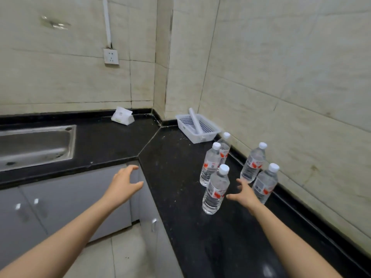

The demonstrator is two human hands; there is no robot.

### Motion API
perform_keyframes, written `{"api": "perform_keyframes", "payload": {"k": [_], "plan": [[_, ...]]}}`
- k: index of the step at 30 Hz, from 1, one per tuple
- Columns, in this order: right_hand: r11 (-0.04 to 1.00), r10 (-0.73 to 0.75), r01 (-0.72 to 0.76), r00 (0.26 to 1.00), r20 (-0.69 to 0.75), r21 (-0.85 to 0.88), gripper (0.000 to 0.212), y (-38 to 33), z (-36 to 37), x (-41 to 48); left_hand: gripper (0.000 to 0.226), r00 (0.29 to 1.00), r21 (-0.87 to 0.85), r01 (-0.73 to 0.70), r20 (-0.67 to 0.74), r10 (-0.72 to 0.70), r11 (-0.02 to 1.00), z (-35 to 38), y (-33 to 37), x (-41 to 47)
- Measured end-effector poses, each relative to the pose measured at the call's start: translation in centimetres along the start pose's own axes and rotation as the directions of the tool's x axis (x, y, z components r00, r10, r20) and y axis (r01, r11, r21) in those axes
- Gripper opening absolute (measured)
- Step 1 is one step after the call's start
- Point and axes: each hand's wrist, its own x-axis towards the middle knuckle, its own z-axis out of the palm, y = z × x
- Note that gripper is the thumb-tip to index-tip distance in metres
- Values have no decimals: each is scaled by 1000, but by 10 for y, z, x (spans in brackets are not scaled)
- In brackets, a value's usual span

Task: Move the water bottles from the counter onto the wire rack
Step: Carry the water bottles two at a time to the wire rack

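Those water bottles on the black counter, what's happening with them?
A person is reaching for them with bare hands. Five water bottles stand upright on the counter near the wall, none picked up yet. The right hand is open, fingers spread, between the nearest bottle and the ones by the wall, not gripping any. The left hand hangs open over the counter's edge, holding nothing. A white basket sits in the corner beyond. No wire rack is in view.

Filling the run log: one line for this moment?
phase: reach | right hand: open, beside nearest clear plastic water bottle | left hand: open, empty | black counter: five bottles upright
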Motion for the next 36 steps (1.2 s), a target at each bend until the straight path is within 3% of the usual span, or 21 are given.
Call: {"api": "perform_keyframes", "payload": {"k": [6, 10, 15, 20, 26, 32, 36], "plan": [[1000, -16, 15, 982, 189, 9, 103, 18, 4, 37, 57, 978, 13, -34, 206, 30, 999, 55, 12, 77], [998, -44, 32, 979, 198, 60, 99, 25, 14, 49, 60, 931, 18, -138, 344, 123, 990, 88, 27, 135], [965, 7, -22, 998, 58, 261, 86, 12, 39, 55, 63, 805, -70, -278, 528, 272, 958, 125, 46, 202], [906, 164, -87, 974, -155, 414, 83, -2, 77, 52, 71, 666, -136, -331, 667, 333, 934, 139, 54, 255], [835, 360, -42, 795, -488, 548, 70, -18, 118, 37, 86, 462, -239, -379, 788, 406, 894, 169, 73, 286], [815, 478, -62, 633, -609, 576, 61, -25, 142, 20, 111, 187, -399, -383, 850, 493, 833, 196, 93, 306], [787, 537, -68, 565, -627, 613, 65, -30, 152, 11, 120, 131, -452, -302, 852, 506, 839, 220, 100, 310]]}}
